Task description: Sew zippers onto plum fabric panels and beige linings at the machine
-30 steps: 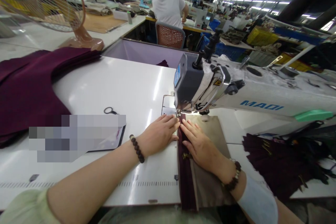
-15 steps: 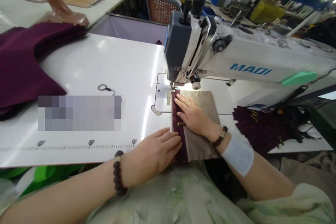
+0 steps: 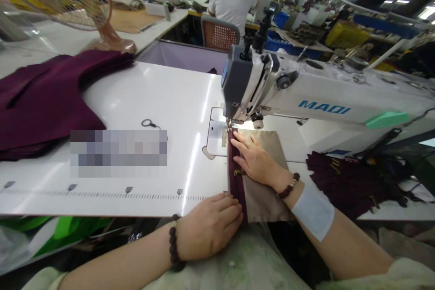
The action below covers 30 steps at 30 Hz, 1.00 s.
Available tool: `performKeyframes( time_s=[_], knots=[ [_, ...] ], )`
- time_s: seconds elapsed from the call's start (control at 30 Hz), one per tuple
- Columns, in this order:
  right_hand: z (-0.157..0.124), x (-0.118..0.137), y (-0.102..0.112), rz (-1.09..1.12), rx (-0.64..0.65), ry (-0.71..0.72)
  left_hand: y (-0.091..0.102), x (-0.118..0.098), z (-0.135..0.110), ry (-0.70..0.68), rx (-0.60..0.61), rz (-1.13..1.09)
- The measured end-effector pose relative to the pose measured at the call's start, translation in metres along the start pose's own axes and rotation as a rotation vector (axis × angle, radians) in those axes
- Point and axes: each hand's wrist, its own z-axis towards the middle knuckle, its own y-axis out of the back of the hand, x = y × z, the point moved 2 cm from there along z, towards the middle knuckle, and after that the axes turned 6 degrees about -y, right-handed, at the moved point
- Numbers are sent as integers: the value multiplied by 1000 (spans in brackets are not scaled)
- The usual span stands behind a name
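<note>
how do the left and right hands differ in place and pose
The left hand sits at the table's near edge, fingers on the lower end of the maroon strip. The right hand lies flat on the tan fabric, fingertips by the presser foot. The right forearm bears a white patch; the left has none. Both wrists wear dark bead bracelets.

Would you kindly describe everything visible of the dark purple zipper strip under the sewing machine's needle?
The dark purple zipper strip is a narrow cloth band with a brass pull, flat along the beige fabric panel's left edge, running from the white sewing machine's needle to the white table's near edge. The right hand presses its upper part; the left hand touches its lower end.
</note>
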Motion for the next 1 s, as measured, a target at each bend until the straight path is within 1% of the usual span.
performKeyframes(
  time_s=[0.17,0.33,0.53,0.6,1.0],
  knots=[
    [-1,-3,-5,-4,10,-15,-1,0,-2,13,-17,8],
    [0,-2,-6,-35,29,-14,-3,0,-3,36,0,12],
    [1,0,-4,-60,51,-17,-6,1,-5,40,80,37],
    [1,0,-4,-66,57,-23,-6,1,-6,39,91,41],
    [1,0,-6,-59,35,-27,-4,1,-4,63,23,-5]
  ],
)
